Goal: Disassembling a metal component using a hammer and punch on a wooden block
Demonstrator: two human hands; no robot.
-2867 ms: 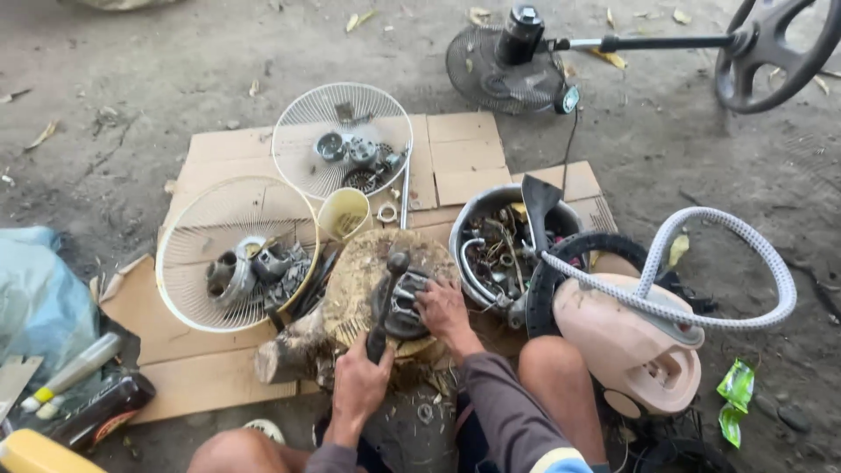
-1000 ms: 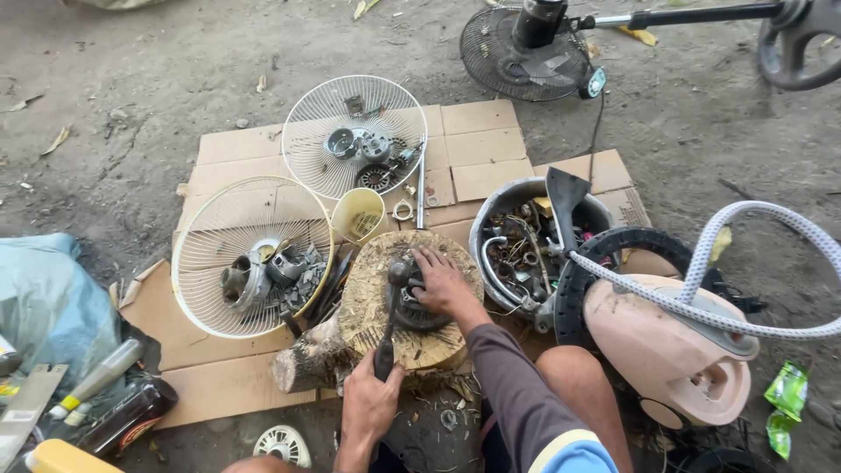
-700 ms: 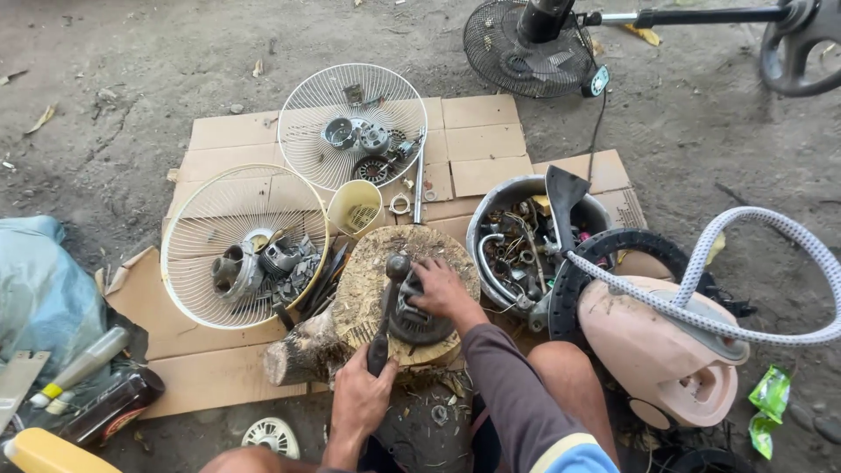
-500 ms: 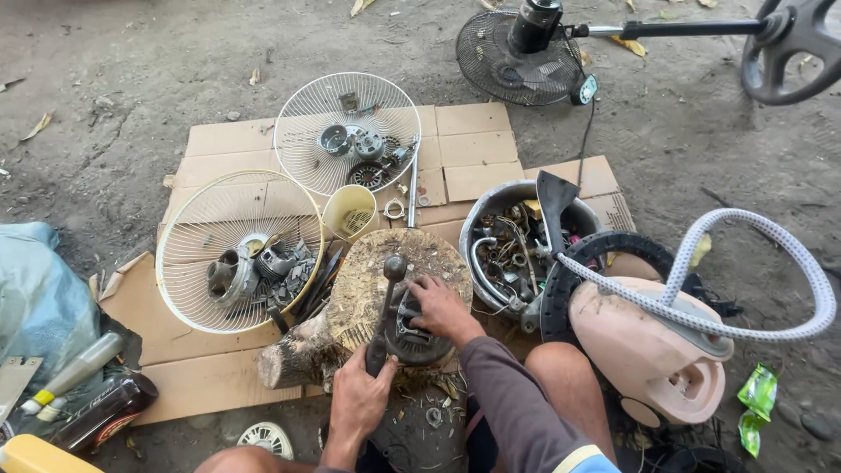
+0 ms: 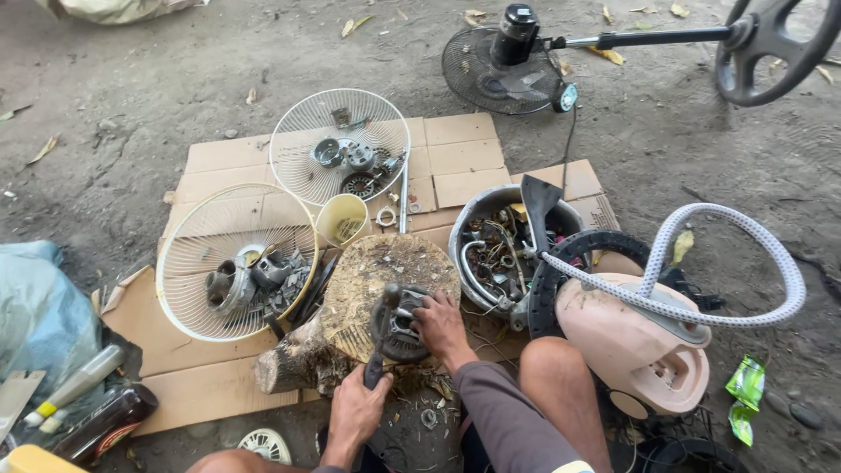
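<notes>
Log stump (image 5: 350,307) is lying just ahead of both hands, tilted, serving as the work block on the cardboard (image 5: 219,158); it could be rolling under a blow. Metal bowl of scrap (image 5: 491,254) is sitting right of the right hand, close enough to get knocked. Dark round motor part (image 5: 396,328) is resting on the stump's face, right hand (image 5: 441,326) pinning it, fingers risking a hit. Left hand (image 5: 353,420) is clenching a hammer (image 5: 382,337), head beside the part.
</notes>
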